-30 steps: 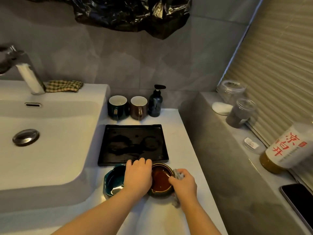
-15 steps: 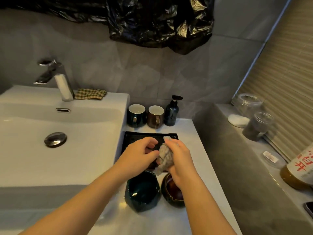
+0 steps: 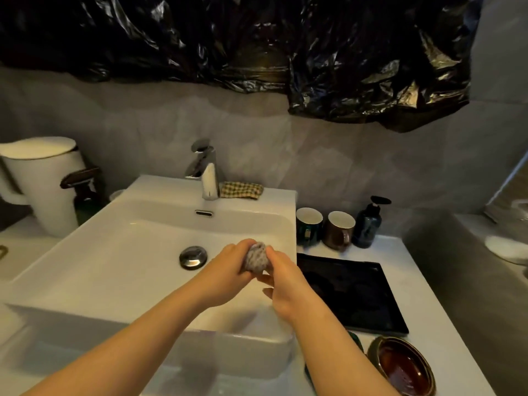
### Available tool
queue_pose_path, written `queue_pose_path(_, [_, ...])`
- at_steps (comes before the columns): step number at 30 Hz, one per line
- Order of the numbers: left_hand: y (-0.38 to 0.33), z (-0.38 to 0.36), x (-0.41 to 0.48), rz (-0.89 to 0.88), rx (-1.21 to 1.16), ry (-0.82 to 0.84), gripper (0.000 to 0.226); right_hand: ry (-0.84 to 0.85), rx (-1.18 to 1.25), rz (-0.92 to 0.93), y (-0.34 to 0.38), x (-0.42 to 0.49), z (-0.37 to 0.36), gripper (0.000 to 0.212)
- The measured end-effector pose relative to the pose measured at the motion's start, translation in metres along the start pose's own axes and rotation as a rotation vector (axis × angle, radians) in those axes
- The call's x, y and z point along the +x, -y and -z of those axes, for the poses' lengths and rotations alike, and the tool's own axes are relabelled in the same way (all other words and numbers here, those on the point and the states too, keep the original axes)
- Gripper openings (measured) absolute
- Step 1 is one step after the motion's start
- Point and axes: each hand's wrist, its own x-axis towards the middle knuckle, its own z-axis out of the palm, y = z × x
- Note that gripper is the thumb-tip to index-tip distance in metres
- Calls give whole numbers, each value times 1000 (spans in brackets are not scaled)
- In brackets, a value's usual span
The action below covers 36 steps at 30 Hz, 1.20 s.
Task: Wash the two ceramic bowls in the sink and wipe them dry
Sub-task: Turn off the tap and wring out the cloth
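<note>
Both my hands hold a balled-up grey cloth (image 3: 256,258) over the right side of the white sink (image 3: 114,270). My left hand (image 3: 228,265) grips the cloth from the left and my right hand (image 3: 283,281) grips it from the right. The brown ceramic bowl (image 3: 403,364) stands on the white counter at the lower right, in front of the black tray (image 3: 351,290). Only a sliver of the teal bowl (image 3: 355,340) shows, as my right forearm hides the rest.
A chrome tap (image 3: 204,170) and a checked cloth (image 3: 241,190) sit at the sink's back rim, with the drain plug (image 3: 193,256) in the basin. Two mugs (image 3: 324,227) and a dark pump bottle (image 3: 368,224) stand behind the tray. A white jug (image 3: 40,181) stands at left.
My hands left the bowls on the counter, lifted the grey cloth and carried it left, from above the tray to over the sink. The view turned left.
</note>
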Motion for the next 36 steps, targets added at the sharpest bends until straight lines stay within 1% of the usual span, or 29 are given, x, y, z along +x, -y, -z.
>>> queue_pose_path(1, [5, 3, 1, 45, -12, 13, 47, 0, -19, 15, 0, 1, -4, 24])
queue_pose_path(3, [10, 9, 4, 156, -111, 59, 39, -63, -87, 93, 0, 5, -8, 19])
queue_pose_path(5, [14, 16, 7, 245, -242, 132, 31, -104, -177, 185, 2, 7, -6, 22])
queue_pose_path(7, [16, 22, 13, 291, -373, 203, 31, -50, -265, 253, 5, 5, -4, 32])
queue_pose_path(9, [15, 27, 18, 350, -502, 270, 22, -7, -375, 299, 6, 4, -1, 42])
queue_pose_path(10, [14, 28, 20, 371, -538, 311, 21, 17, -421, 314, 5, 4, 0, 45])
queue_pose_path(12, [13, 30, 24, 382, -527, 350, 24, 77, -475, 329, 4, 4, 3, 46])
queue_pose_path(14, [15, 29, 28, 413, -492, 335, 23, 106, -568, 383, 6, 3, 5, 50])
queue_pose_path(15, [16, 29, 30, 449, -493, 321, 21, 87, -711, 447, 6, 4, 7, 55])
queue_pose_path(17, [16, 30, 34, 521, -504, 316, 17, 13, -1209, 626, 5, 5, 7, 70])
queue_pose_path(18, [12, 31, 34, 533, -505, 338, 17, -5, -1387, 739, 5, 6, 5, 76])
queue_pose_path(19, [9, 31, 34, 531, -487, 376, 17, 8, -1480, 825, 4, 8, 4, 81])
queue_pose_path(20, [5, 30, 34, 517, -449, 419, 21, 20, -1540, 864, 3, 11, 2, 84])
queue_pose_path(22, [-2, 25, 34, 494, -352, 479, 28, 41, -1574, 840, 6, 16, -1, 86])
queue_pose_path(23, [-4, 23, 34, 486, -288, 485, 24, 56, -1568, 828, 8, 18, -2, 85])
queue_pose_path(24, [-6, 21, 34, 479, -208, 482, 19, 38, -1589, 844, 8, 24, -4, 82])
queue_pose_path(25, [-7, 20, 36, 477, -115, 476, 17, -21, -1633, 869, 9, 28, -5, 77])
queue_pose_path(26, [-8, 19, 37, 476, -10, 464, 18, -62, -1714, 831, 10, 28, -9, 74])
queue_pose_path(27, [-8, 17, 38, 464, 98, 444, 16, -122, -1753, 827, 11, 29, -12, 71])
queue_pose_path(29, [-8, 14, 39, 364, 327, 379, 7, -91, -1775, 685, 13, 31, -16, 57])
queue_pose_path(31, [-5, 6, 41, 236, 537, 305, 11, -53, -1774, 515, 14, 31, -14, 36])
queue_pose_path(33, [-4, 1, 41, 167, 694, 232, 6, -81, -1777, 487, 15, 31, -11, 12])
queue_pose_path(34, [-3, -1, 41, 146, 770, 193, 8, -85, -1764, 478, 14, 30, -12, 9])
queue_pose_path(36, [0, -3, 41, 51, 941, 132, 19, -91, -1699, 416, 12, 30, -10, 15])
